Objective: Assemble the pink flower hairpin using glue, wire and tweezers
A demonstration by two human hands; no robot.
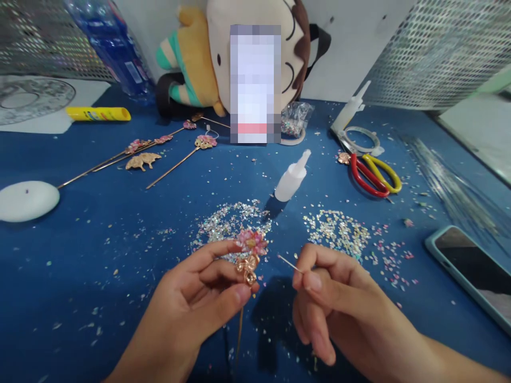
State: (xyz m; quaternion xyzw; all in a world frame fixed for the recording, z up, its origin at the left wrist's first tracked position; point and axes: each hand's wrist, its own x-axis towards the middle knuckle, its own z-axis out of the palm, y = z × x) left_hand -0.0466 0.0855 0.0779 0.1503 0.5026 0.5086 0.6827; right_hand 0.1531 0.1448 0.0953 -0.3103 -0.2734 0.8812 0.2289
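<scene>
The left hand [199, 298] is pinching a hairpin [248, 260] between thumb and fingers, just below its gold bow. The pin's long axis is running nearly upright in the picture, from about 6 o'clock at the stem to 12 o'clock at the head. Its pink flower top is pointing up and away from the person, sitting just past the fingertips at the hand's 1 o'clock. The thin gold stem is dropping below the thumb toward the bottom edge.

The right hand [331, 303] is closed around a needle [289, 263], gripping it between thumb and forefinger. The needle is lying almost level, tilted a little, with its free tip pointing toward 10 o'clock at the flower. It is sticking out at the hand's 10 o'clock and stopping just short of the hairpin, not touching it.

Both hands are hovering over a blue cloth [80, 276] strewn with sequins [337, 229], which are heaped at 12 o'clock from the hands. A glue bottle [292, 178] is standing beyond the heaps, tipped toward 1 o'clock. Scissors [373, 173] are lying at 2 o'clock, and a phone [471, 271] at 3 o'clock. More hairpins [151, 154] are resting at 10 o'clock, stems pointing toward 8 o'clock, below a plush toy [199, 58].
</scene>
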